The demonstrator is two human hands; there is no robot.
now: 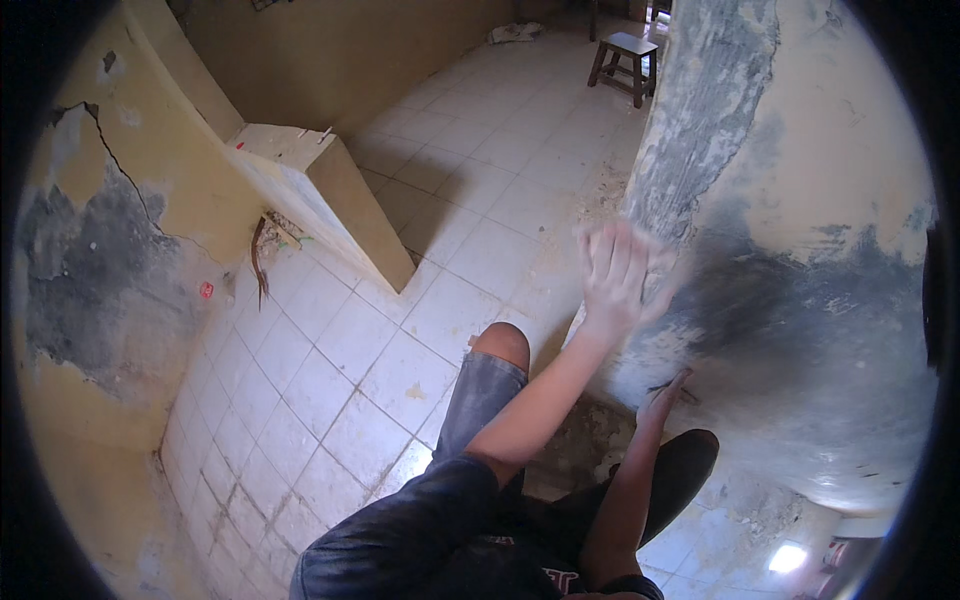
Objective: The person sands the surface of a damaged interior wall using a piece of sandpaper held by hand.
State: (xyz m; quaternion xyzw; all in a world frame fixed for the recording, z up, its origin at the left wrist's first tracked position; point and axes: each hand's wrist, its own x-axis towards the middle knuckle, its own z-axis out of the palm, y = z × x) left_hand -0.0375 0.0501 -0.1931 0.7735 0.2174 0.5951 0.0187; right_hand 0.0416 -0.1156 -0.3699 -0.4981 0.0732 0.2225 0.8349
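Note:
My left hand (619,281) is raised in front of the worn edge of a plastered wall (750,322) on my right. It is blurred, with its fingers bent. Something pale seems to lie between the fingers and thumb, but the blur hides what it is. Lower down, my right hand (663,399) is stretched out against the same wall, seen nearly edge-on. Dark shadow or marks lie around its fingertips. The wall's paint has come away, leaving a rough grey strip (694,120) along the edge and a dark smeared patch (750,281) beside my hands.
A low yellow partition (360,217) juts from the cracked left wall (105,247). White tiles (352,330) cover the floor, with crumbs of plaster (615,180) along the right wall's foot. A wooden stool (626,64) stands farther back. My bent knee (502,345) is below my left arm.

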